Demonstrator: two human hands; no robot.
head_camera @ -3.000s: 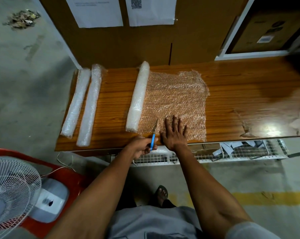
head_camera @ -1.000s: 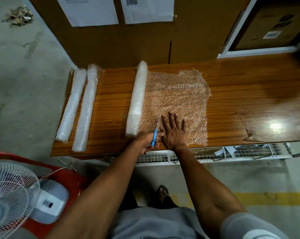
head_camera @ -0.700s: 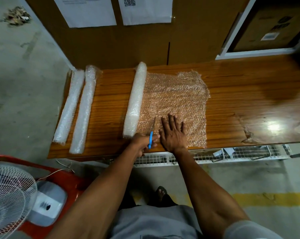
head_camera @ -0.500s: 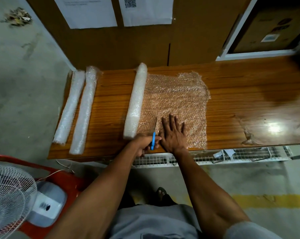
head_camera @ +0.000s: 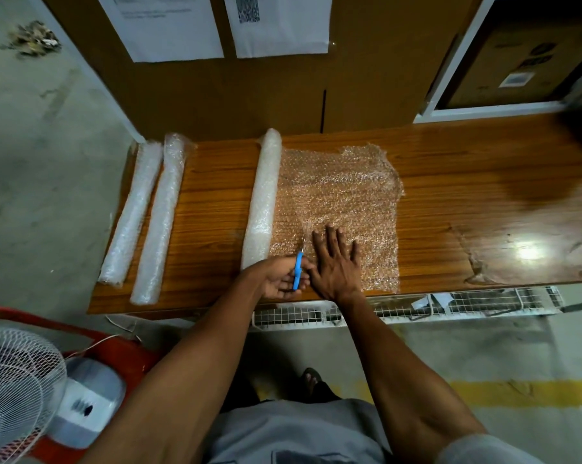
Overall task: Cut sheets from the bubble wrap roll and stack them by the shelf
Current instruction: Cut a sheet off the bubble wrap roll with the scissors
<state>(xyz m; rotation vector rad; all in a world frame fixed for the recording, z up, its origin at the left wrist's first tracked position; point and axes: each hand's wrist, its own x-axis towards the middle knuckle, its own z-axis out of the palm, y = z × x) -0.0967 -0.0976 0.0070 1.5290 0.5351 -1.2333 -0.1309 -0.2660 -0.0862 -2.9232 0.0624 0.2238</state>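
Note:
A bubble wrap roll point(head_camera: 262, 195) lies on the wooden table point(head_camera: 450, 169), with a sheet point(head_camera: 343, 195) unrolled to its right. My left hand point(head_camera: 279, 277) grips blue-handled scissors point(head_camera: 298, 269) at the sheet's near edge, the blades pointing away from me into the wrap just right of the roll. My right hand point(head_camera: 336, 262) lies flat with fingers spread on the sheet, right beside the scissors.
Two more bubble wrap rolls point(head_camera: 132, 212) point(head_camera: 160, 216) lie at the table's left end. Cardboard boxes point(head_camera: 282, 82) with paper labels stand behind the table. A white wire tray point(head_camera: 416, 304) hangs under the front edge. A white fan point(head_camera: 14, 390) stands at lower left.
The scissors and my left hand have crept slightly forward along the cut near the sheet's front edge. My right hand stays pressed flat on the sheet.

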